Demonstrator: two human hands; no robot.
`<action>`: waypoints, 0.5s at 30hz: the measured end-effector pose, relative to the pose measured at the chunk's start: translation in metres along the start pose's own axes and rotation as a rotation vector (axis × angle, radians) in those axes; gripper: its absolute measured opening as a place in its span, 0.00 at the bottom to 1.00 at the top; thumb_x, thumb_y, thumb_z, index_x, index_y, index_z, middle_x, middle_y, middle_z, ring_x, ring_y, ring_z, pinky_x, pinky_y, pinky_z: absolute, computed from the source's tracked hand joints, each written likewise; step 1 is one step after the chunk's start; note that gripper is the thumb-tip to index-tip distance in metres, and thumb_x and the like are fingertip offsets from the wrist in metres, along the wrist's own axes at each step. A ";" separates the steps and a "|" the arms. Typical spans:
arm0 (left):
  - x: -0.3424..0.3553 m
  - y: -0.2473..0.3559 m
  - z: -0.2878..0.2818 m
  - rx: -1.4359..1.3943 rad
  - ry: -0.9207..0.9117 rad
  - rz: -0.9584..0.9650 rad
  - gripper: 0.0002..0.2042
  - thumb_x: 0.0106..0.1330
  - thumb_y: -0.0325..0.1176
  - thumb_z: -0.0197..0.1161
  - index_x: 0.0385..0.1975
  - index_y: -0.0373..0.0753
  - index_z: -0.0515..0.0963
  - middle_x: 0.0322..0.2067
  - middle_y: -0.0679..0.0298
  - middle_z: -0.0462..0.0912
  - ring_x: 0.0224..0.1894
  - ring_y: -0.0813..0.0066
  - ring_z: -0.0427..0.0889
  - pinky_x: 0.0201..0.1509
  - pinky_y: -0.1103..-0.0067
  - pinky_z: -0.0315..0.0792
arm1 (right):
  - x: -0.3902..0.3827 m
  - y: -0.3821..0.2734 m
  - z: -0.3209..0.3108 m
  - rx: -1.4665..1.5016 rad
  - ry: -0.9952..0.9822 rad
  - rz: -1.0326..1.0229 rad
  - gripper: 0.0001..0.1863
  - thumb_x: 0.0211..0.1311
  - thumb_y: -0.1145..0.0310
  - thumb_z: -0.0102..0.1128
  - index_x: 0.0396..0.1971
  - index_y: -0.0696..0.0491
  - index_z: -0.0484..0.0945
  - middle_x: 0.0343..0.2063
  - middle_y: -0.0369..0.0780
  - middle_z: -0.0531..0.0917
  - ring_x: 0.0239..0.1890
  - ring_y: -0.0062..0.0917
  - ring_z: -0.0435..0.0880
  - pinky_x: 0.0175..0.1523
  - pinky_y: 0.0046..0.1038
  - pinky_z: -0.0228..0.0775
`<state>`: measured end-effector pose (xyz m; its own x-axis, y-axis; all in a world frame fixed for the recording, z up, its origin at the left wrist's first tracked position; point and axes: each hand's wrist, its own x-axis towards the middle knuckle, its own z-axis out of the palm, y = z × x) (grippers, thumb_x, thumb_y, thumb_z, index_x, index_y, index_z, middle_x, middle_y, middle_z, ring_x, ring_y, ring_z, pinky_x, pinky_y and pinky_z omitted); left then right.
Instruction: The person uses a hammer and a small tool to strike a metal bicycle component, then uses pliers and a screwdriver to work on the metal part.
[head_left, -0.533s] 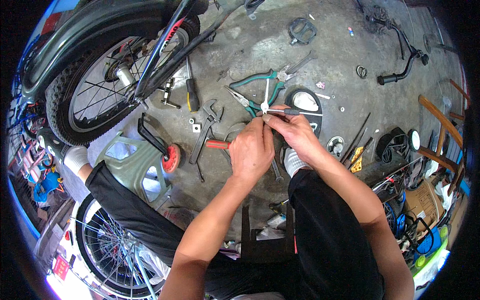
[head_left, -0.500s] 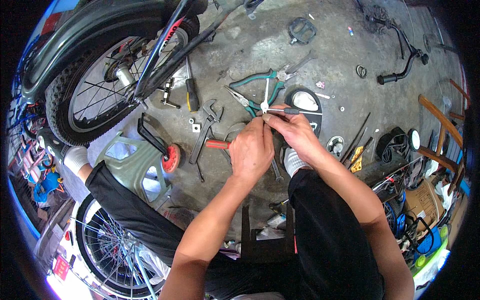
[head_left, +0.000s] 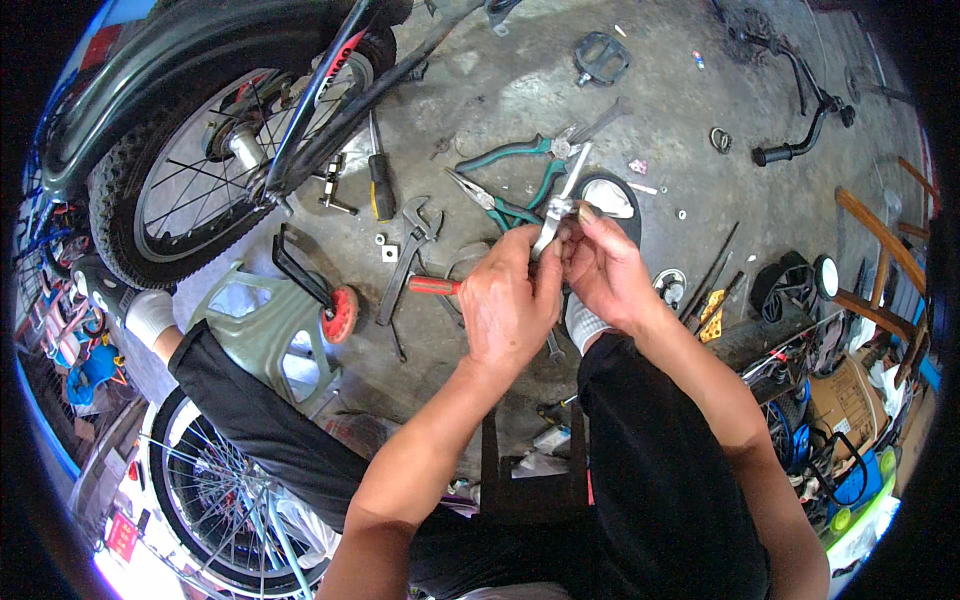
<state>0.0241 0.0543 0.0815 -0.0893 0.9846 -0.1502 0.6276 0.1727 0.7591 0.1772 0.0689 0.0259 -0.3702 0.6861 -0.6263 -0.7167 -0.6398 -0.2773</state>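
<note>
Above the concrete floor, both my hands meet around a silver, lever-shaped metal part (head_left: pixel 560 207) whose thin arm points up and away. My left hand (head_left: pixel 510 295) is closed on its lower end, back of the hand upward. My right hand (head_left: pixel 612 265) touches the part's middle with thumb and fingertips, its other fingers curled; whether it also holds something small is hidden. Behind the part lie green-handled long-nose pliers (head_left: pixel 480 196) and larger green-handled pliers (head_left: pixel 505 150). A red-handled tool (head_left: pixel 433 285) shows beside my left hand, partly covered by it.
At left stand a bicycle wheel (head_left: pixel 110 200) and a green plastic stool (head_left: pixel 225 300). An adjustable wrench (head_left: pixel 402 265), a yellow-black screwdriver (head_left: pixel 380 190), a pedal (head_left: pixel 602 58) and handlebars (head_left: pixel 812 125) lie on the floor. A wooden frame (head_left: pixel 880 240) and cardboard box (head_left: pixel 845 405) are at right.
The silver part has tilted, its thin arm now leaning right. My right hand has turned and opened its palm more; the dark-gripped rod sticking out beside it is no longer visible.
</note>
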 end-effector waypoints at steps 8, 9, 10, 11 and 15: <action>-0.002 0.014 0.004 -0.092 -0.065 -0.166 0.12 0.71 0.41 0.66 0.41 0.36 0.81 0.26 0.51 0.86 0.29 0.49 0.87 0.33 0.60 0.78 | 0.003 0.000 -0.007 0.142 0.060 0.031 0.13 0.72 0.62 0.64 0.50 0.52 0.80 0.40 0.37 0.86 0.41 0.27 0.84 0.50 0.32 0.73; -0.002 0.016 0.003 -0.096 -0.066 -0.177 0.13 0.71 0.41 0.67 0.40 0.37 0.82 0.26 0.51 0.86 0.28 0.49 0.88 0.33 0.60 0.78 | 0.004 0.001 -0.009 0.146 0.043 0.038 0.13 0.72 0.62 0.64 0.49 0.53 0.81 0.40 0.37 0.87 0.40 0.26 0.84 0.50 0.31 0.73; -0.002 0.017 0.002 -0.099 -0.067 -0.188 0.13 0.71 0.41 0.67 0.40 0.37 0.82 0.26 0.52 0.86 0.28 0.50 0.88 0.33 0.60 0.78 | 0.003 0.001 -0.009 0.148 0.047 0.044 0.12 0.73 0.62 0.63 0.49 0.53 0.81 0.40 0.37 0.87 0.40 0.26 0.84 0.50 0.31 0.74; -0.002 0.017 0.002 -0.101 -0.068 -0.199 0.13 0.71 0.42 0.67 0.40 0.37 0.82 0.26 0.52 0.86 0.28 0.50 0.88 0.33 0.60 0.78 | 0.003 0.002 -0.010 0.149 0.051 0.050 0.12 0.73 0.63 0.63 0.49 0.53 0.81 0.40 0.37 0.87 0.40 0.26 0.84 0.50 0.31 0.74; -0.002 0.019 0.002 -0.074 -0.082 -0.226 0.15 0.70 0.45 0.68 0.39 0.37 0.82 0.25 0.53 0.86 0.27 0.51 0.88 0.32 0.60 0.78 | 0.006 0.003 -0.017 0.172 0.078 0.121 0.12 0.75 0.63 0.61 0.48 0.55 0.80 0.41 0.38 0.87 0.42 0.28 0.85 0.53 0.34 0.77</action>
<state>0.0378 0.0557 0.0945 -0.1559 0.9159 -0.3700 0.5399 0.3926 0.7445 0.1833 0.0649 0.0090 -0.4176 0.5750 -0.7036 -0.7627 -0.6426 -0.0724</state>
